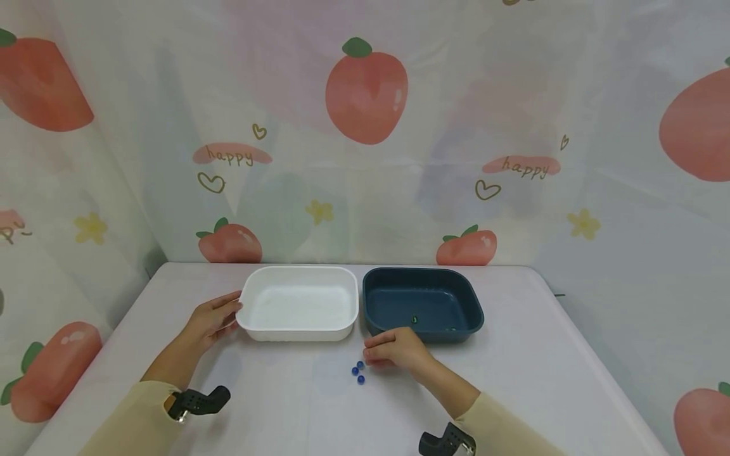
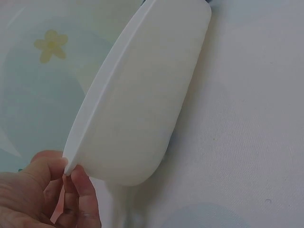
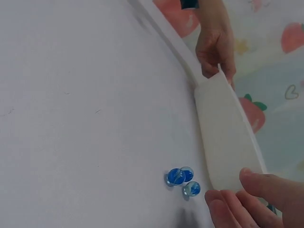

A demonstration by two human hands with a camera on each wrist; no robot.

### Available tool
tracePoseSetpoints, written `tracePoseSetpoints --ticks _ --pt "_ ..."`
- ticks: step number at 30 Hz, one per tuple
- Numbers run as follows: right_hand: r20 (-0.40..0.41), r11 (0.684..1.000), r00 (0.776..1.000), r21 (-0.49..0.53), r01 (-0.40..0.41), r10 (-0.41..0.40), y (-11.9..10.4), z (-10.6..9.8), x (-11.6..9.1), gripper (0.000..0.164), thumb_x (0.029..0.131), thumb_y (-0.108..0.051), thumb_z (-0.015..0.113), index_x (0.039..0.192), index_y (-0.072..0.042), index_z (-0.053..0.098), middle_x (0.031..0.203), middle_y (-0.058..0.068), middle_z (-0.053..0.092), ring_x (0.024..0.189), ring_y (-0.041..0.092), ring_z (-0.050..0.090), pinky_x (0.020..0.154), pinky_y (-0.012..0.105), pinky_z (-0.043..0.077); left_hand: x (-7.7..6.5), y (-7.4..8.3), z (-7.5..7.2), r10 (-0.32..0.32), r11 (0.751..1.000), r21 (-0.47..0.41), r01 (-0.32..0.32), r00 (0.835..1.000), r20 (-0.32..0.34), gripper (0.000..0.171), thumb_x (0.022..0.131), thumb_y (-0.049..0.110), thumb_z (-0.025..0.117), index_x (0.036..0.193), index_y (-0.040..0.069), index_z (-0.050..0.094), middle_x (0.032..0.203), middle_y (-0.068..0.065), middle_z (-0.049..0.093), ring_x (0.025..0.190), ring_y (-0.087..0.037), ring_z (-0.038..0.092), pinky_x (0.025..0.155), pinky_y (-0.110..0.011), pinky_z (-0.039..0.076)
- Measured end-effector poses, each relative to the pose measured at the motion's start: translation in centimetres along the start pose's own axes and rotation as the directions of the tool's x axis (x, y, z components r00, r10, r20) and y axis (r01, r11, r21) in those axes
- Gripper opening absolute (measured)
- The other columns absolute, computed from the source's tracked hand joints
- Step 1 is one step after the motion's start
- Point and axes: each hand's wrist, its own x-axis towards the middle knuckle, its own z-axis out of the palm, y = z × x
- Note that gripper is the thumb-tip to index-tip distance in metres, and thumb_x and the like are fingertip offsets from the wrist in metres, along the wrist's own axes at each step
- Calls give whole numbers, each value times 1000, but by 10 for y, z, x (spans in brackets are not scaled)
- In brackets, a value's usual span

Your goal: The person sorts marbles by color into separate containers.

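My left hand [image 1: 211, 320] pinches the left rim of a white plastic basin [image 1: 296, 301], thumb on one side of the edge and fingers on the other. In front of the dark blue basin [image 1: 399, 297] is my right hand [image 1: 402, 348], its fingers loosely bent and nothing visible between thumb and fingertips. Just left of those fingertips, three blue glass marbles [image 3: 176, 176] lie close together on the table. A small green marble [image 1: 414, 320] sits inside the dark blue basin, with another greenish spot near its front right corner.
Both basins stand side by side at the back of a table with a white cloth [image 1: 274, 399]. Behind them hangs a curtain [image 1: 365, 196] printed with fruit and hearts. Each wrist wears a black strap [image 1: 199, 401].
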Motion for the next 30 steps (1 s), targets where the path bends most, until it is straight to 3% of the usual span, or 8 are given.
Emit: tracePoseSetpoints --ticks 6,16,24,30 --pt "-20 1000 1000 16 16 -15 7 3 2 26 84 -3 74 106 11 70 94 18 75 81 19 73 75 34 61 -3 0 1 -3 1000 12 3 1000 1 57 96 23 64 148 8 44 132 -11 56 88 -10 59 76 -21 57" --pt "-60 999 997 -29 37 -39 17 8 7 24 82 -4 77 103 8 72 91 14 75 78 15 71 72 30 61 -3 0 0 0 1000 2 0 1000 9 57 96 22 65 147 8 44 107 4 64 83 -8 60 74 -21 57" --pt "-42 997 996 -24 79 -80 23 10 8 25 81 -1 76 103 10 71 92 18 75 81 19 73 72 31 61 -4 0 0 7 1000 -15 -7 1000 12 57 96 21 65 147 6 44 95 10 63 80 -7 60 74 -21 57" --pt "-25 991 992 -44 126 -127 28 10 12 27 78 1 79 103 10 71 94 19 74 84 23 74 72 30 61 -6 2 1 0 1000 -11 0 1000 8 57 96 21 65 147 7 44 102 7 64 81 -6 60 75 -21 57"
